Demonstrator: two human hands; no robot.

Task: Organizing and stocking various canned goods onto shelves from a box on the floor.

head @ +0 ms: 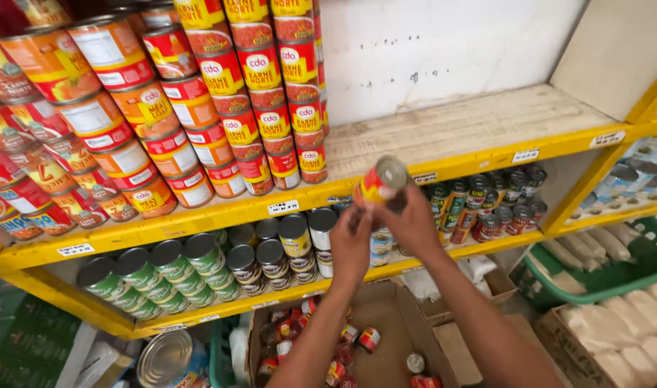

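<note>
A small red and yellow can [383, 181] is gripped by the right hand [414, 223] and touched by the left hand [350, 241], just before the yellow shelf [220, 213], above a cardboard box [386, 323].

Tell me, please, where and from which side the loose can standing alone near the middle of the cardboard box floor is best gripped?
Grip the can around its round side wall, coming straight down from above. It seems to stand upright with its silver lid facing up, and bare cardboard box floor surrounds it, so fingers can probably close on opposite sides. Both hands are busy: the right hand holds a red-and-yellow can, with the left hand beside it.
</note>
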